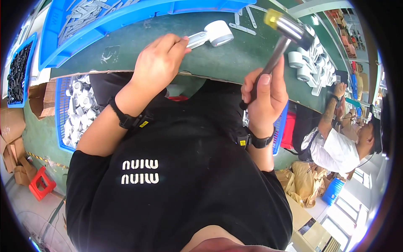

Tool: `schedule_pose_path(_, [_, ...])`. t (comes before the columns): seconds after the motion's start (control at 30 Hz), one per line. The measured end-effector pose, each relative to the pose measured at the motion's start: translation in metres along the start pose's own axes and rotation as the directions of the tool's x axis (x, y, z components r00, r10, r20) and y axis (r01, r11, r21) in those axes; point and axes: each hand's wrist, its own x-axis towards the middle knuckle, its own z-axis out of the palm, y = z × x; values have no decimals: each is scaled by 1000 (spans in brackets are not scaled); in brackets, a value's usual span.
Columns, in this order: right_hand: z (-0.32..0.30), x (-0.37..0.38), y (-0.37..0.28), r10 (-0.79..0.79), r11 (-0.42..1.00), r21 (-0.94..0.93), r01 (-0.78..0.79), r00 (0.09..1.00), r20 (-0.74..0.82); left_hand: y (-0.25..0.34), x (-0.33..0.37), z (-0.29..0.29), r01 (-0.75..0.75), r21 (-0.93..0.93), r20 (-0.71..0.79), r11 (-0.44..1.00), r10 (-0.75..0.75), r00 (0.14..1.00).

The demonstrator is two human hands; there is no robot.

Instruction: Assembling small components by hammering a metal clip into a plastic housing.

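Observation:
My left hand [159, 63] is closed on the slim handle end of a white and grey part with a round cup-like head [219, 33]; the head rests on or just above the green bench top [126, 46]. In my right hand [268, 92] is a mallet [290, 30], gripped by its dark handle. Its metal head has a yellow face and a black face, and it is raised to the right of the white part, apart from it.
A blue bin [138, 12] of flat grey metal strips stands at the bench's back left, with loose strips [242, 28] beside it. White parts [310, 67] are heaped on the right. Another blue crate [61, 113] holds white parts below. A co-worker [336, 143] works at far right.

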Motion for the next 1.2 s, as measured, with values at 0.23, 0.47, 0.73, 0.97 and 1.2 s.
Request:
schedule_pose_path(0.23, [-8, 12, 2, 323, 777, -603, -181, 937, 134, -3, 0, 5, -59, 45, -40, 997, 61, 997])
schedule_pose_path(0.47, [8, 15, 13, 230, 718, -693, -66, 962, 147, -7, -1, 10, -85, 37, -92, 996, 88, 992])
schedule_pose_path(0.73, [4, 17, 30, -152, 750, -611, 255, 964, 216, -5, -1, 10, -47, -9, -104, 999, 46, 994])
schedule_pose_path(0.97, [7, -9, 1, -114, 966, -235, 108, 993, -13, -12, -6, 9, 18, -181, -85, 983, -34, 996])
schedule_pose_path(1.2, [4, 3, 7, 13, 733, -653, 189, 957, 291, -14, -12, 6, 159, -272, -24, 949, -172, 985])
